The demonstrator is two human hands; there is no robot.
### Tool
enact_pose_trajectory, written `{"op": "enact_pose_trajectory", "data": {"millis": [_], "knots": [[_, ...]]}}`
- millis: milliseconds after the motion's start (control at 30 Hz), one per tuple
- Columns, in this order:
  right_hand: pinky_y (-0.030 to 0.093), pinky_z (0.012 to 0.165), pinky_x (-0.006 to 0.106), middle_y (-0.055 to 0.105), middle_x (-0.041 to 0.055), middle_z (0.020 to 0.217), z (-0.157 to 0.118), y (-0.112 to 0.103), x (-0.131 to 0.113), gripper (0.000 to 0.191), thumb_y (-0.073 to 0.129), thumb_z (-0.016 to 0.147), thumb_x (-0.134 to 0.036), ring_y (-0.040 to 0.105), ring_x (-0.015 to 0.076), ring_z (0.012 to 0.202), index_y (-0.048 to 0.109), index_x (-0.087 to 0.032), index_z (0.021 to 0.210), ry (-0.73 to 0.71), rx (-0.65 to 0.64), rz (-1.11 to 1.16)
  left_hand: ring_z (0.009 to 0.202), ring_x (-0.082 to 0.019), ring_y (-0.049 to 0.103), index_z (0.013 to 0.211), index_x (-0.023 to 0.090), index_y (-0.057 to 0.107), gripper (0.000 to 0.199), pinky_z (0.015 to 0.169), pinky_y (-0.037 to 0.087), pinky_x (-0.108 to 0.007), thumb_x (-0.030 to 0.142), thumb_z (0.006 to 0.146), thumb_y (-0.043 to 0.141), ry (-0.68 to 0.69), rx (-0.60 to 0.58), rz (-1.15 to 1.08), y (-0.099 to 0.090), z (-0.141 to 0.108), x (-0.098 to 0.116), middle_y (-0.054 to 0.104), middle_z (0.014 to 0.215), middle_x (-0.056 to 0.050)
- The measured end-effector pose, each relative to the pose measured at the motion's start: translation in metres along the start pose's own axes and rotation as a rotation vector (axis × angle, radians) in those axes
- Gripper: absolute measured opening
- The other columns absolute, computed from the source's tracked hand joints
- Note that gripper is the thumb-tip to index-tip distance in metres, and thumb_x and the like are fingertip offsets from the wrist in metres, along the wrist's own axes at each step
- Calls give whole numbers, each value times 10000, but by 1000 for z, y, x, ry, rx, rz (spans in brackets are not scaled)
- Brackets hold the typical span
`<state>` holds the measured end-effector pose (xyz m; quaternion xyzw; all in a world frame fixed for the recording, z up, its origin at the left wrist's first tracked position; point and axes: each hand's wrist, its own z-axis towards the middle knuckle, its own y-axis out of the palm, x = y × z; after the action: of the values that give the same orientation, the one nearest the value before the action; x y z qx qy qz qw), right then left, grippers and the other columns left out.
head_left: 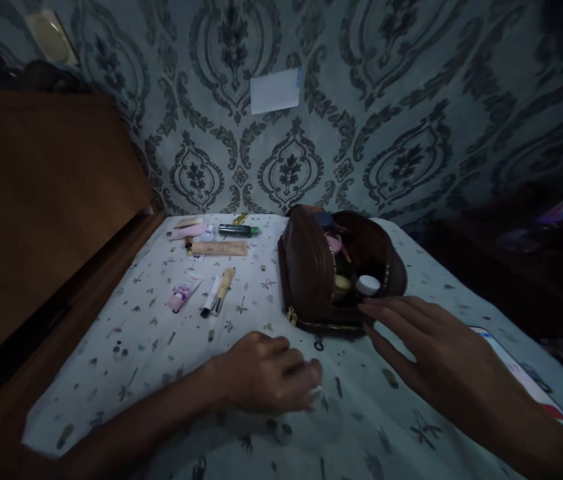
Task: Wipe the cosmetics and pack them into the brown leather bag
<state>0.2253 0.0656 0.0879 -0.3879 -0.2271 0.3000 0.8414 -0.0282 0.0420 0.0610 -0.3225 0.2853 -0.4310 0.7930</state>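
A brown zip-up makeup bag stands unzipped on a patterned white cloth. Inside it show a white-lidded jar, a yellowish round container, a pink item and other cosmetics in shadow. My right hand is open at the bag's front right rim, fingers stretched out and thumb apart; whether the fingertips touch the bag is unclear. In front of the bag, my left hand is closed just above the cloth. A small whitish bit shows at its fingertips, too little to name.
Left of the bag lie a green-capped dark bottle, a beige tube, a pink-purple tube, two slim tubes and other small cosmetics. A phone lies beside my right forearm. Wooden furniture borders the left; a patterned wall stands behind.
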Motion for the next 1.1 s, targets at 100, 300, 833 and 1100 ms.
{"op": "enact_pose_trajectory", "data": {"millis": [100, 300, 833, 1100], "knots": [[537, 742, 371, 702, 102, 959, 2, -6, -23, 192, 449, 955, -196, 657, 242, 877, 597, -173, 1076, 12, 48, 97, 595, -141, 631, 1011, 130, 562, 147, 455, 425, -252, 232, 921, 507, -76, -89, 46, -5, -34, -12, 656, 699, 8], [541, 677, 301, 688, 75, 858, 12, 19, -81, 213, 438, 922, -112, 651, 186, 783, 640, -177, 936, 39, -93, 440, 746, -186, 697, 1019, 157, 581, 134, 587, 504, -268, 178, 939, 476, -397, -173, 130, -12, -85, -47, 713, 815, -51], [495, 705, 299, 708, 65, 782, 56, 125, -166, 206, 509, 825, -234, 646, 198, 755, 693, -145, 801, 561, -279, 1237, 1079, -280, 522, 1242, 170, 530, 365, 738, 500, -342, 348, 923, 521, -1185, -480, 376, -29, -136, -95, 592, 1154, -118], [497, 723, 284, 703, 41, 808, 45, 131, -166, 202, 506, 788, -129, 647, 177, 761, 702, -169, 817, 494, -272, 1153, 1103, -270, 514, 1187, 177, 540, 275, 770, 494, -351, 279, 948, 453, -1207, -573, 398, -23, -132, -96, 581, 1143, -123]]}}
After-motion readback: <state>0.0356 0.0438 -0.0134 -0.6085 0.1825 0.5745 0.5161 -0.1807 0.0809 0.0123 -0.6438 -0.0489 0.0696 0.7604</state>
